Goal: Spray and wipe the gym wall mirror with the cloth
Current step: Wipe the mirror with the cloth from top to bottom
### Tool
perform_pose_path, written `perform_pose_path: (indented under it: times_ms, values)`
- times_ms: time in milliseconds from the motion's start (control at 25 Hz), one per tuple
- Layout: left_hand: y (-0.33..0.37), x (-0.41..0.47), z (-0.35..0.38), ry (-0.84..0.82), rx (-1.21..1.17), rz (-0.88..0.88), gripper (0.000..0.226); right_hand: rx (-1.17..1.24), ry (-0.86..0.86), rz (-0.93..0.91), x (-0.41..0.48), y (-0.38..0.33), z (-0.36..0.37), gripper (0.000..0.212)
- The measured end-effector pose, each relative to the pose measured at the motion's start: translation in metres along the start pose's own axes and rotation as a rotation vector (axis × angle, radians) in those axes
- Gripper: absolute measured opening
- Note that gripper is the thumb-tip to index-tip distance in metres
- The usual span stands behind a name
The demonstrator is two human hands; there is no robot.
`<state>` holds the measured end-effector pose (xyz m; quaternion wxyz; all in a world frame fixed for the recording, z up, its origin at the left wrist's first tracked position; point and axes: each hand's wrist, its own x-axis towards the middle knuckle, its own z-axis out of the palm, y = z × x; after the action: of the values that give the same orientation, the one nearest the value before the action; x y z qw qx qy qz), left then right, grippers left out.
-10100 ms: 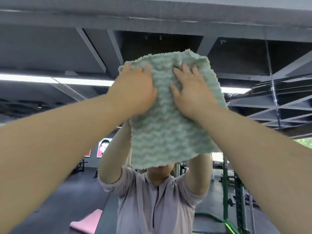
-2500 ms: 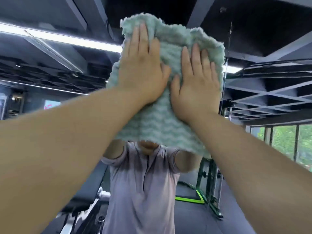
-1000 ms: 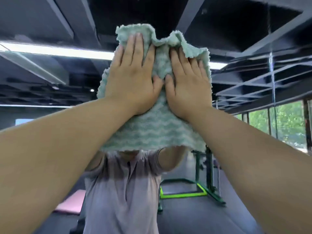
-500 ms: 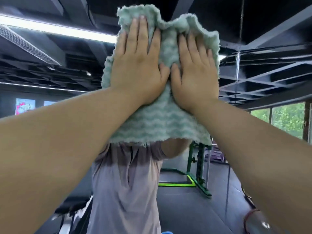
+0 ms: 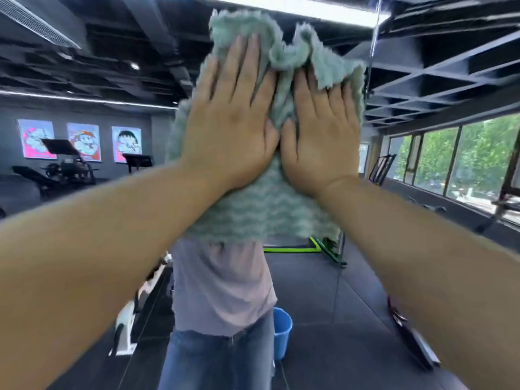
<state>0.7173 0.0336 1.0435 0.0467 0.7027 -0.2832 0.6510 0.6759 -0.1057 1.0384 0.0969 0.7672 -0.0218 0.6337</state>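
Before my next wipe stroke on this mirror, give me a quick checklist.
1. Left hand flat on cloth: ok.
2. Right hand flat on cloth: ok.
3. Cloth spread smooth: not ok, top edge bunched and folded over the right hand.
4. Mirror wet with spray: cannot tell.
5. Spray bottle at hand: cannot tell, not in view.
6. Blue bucket upright: ok, reflected beside the legs.

Pale green cloth (image 5: 261, 209) with wavy white stripes; blue bucket (image 5: 282, 332); reflected shirt (image 5: 222, 285) seemingly light lilac.
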Motion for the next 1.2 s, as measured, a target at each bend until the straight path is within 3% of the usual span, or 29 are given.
perform_pose_path:
  times_ms: [120, 200, 280, 440, 520, 720, 960, 1040, 1200]
  values:
    - [-0.011, 0.068, -0.004, -0.031, -0.028, 0.022, 0.063, -0.043, 0.025, -0.063, 0.066, 0.037, -0.013, 0.064]
    - [-0.005, 0.071, -0.004, -0.023, -0.018, -0.051, 0.063, -0.048, 0.084, 0.003, 0.055, 0.039, -0.01, 0.062]
    - [0.013, 0.035, 0.003, -0.003, -0.004, -0.062, 0.061, -0.032, 0.111, 0.108, -0.004, 0.026, 0.003, 0.061]
    - [0.06, -0.097, 0.014, -0.061, -0.002, 0.008, 0.053, 0.074, -0.039, 0.075, -0.103, 0.004, 0.007, 0.064]
    - [0.051, -0.098, 0.015, -0.081, 0.0, 0.01, 0.056, 0.062, -0.039, 0.036, -0.078, -0.002, 0.002, 0.066]
    - [-0.011, -0.019, -0.003, -0.043, 0.02, -0.21, 0.063, 0.105, 0.066, 0.121, -0.005, -0.02, 0.001, 0.065]
    - [-0.011, -0.148, 0.008, -0.102, 0.031, -0.05, 0.063, 0.04, -0.063, 0.056, -0.138, -0.07, 0.023, 0.063]
    - [-0.023, -0.131, 0.006, -0.086, 0.029, -0.014, 0.063, 0.027, -0.047, 0.08, -0.111, -0.072, 0.022, 0.064]
    - [-0.062, -0.04, -0.007, -0.026, -0.027, -0.15, 0.067, 0.049, 0.048, 0.172, -0.006, -0.072, 0.01, 0.067]
